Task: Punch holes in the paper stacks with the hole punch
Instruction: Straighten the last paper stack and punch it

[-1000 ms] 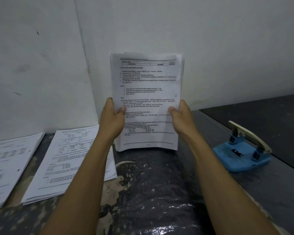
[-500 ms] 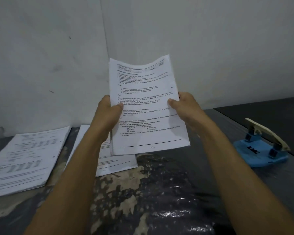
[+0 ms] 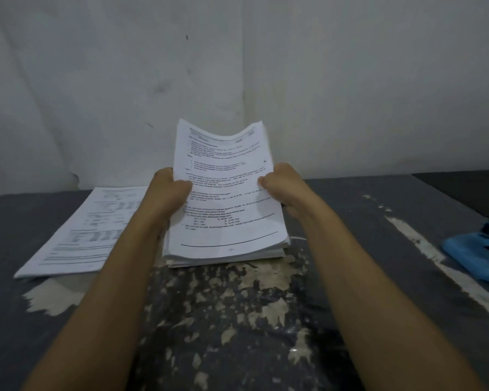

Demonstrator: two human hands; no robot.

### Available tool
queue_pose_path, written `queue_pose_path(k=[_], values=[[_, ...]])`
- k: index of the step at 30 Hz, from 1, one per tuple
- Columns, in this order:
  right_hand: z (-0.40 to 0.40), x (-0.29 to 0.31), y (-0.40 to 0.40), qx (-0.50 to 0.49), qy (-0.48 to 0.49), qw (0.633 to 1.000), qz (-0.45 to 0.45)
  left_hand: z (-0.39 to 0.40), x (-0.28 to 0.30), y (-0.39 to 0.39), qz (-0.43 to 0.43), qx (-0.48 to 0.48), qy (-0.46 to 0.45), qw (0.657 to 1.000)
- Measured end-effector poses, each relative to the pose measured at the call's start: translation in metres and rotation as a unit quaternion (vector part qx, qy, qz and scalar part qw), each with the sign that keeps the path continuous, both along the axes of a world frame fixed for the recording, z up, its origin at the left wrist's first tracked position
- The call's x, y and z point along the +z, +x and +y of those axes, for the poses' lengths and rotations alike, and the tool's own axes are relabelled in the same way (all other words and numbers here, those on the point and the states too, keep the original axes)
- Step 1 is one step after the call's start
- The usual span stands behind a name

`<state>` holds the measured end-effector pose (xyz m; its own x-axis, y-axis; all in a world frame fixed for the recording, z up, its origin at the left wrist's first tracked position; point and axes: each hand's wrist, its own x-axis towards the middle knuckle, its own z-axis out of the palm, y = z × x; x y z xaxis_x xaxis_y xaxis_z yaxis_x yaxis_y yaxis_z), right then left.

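I hold a stack of printed white paper (image 3: 226, 193) by its two side edges. My left hand (image 3: 167, 196) grips the left edge and my right hand (image 3: 283, 184) grips the right edge. The stack tilts back, its top bowed, and its bottom edge meets another paper stack (image 3: 237, 259) lying on the dark worn table (image 3: 237, 320). The blue hole punch (image 3: 474, 255) sits on the table at the far right, partly cut off by the frame edge, well away from both hands.
A further printed paper stack (image 3: 79, 232) lies flat on the table to the left of my left arm. A white wall (image 3: 237, 66) with a corner seam rises right behind the table. A darker surface (image 3: 469, 184) adjoins at the back right.
The held stack has come down from upright in the air and moved left, and now rests low over the stack on the table. The view has swung left, pushing the hole punch to the right edge.
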<state>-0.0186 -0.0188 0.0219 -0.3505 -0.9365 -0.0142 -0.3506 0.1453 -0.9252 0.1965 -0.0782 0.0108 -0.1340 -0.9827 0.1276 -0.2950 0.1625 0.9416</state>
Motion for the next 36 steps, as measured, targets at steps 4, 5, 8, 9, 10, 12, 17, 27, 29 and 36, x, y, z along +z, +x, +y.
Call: queue_pose_path(k=[4, 5, 8, 9, 10, 12, 17, 27, 29, 36], values=[[-0.011, -0.024, 0.015, -0.016, 0.005, 1.000, 0.022, -0.006, -0.011, 0.008, -0.041, -0.006, -0.004, 0.999], [-0.012, -0.028, 0.016, -0.020, 0.010, 0.999, 0.027, -0.006, -0.014, 0.008, -0.051, -0.006, -0.001, 0.999], [-0.017, -0.035, 0.019, -0.046, 0.025, 0.996, 0.078, -0.009, -0.026, 0.003, -0.092, 0.005, -0.001, 0.996], [-0.018, -0.037, 0.019, -0.054, 0.027, 0.993, 0.097, -0.010, -0.029, 0.002, -0.110, 0.013, -0.007, 0.994], [-0.019, -0.039, 0.020, -0.061, 0.028, 0.991, 0.112, -0.010, -0.031, 0.000, -0.133, 0.020, -0.016, 0.991], [-0.022, -0.043, 0.023, -0.069, 0.043, 0.983, 0.163, -0.012, -0.034, -0.002, -0.197, 0.023, -0.029, 0.980], [-0.027, -0.050, 0.026, -0.053, 0.167, 0.940, 0.294, -0.014, -0.042, -0.007, -0.349, 0.025, 0.034, 0.936], [-0.023, -0.051, 0.015, -0.060, 0.086, 0.977, 0.184, -0.014, -0.045, -0.008, -0.268, 0.037, 0.017, 0.963], [-0.024, -0.052, 0.015, -0.062, 0.082, 0.979, 0.175, -0.014, -0.044, -0.008, -0.236, 0.030, 0.023, 0.971], [-0.024, -0.058, 0.013, -0.066, 0.071, 0.982, 0.165, -0.018, -0.049, -0.008, -0.134, 0.035, 0.019, 0.990]])
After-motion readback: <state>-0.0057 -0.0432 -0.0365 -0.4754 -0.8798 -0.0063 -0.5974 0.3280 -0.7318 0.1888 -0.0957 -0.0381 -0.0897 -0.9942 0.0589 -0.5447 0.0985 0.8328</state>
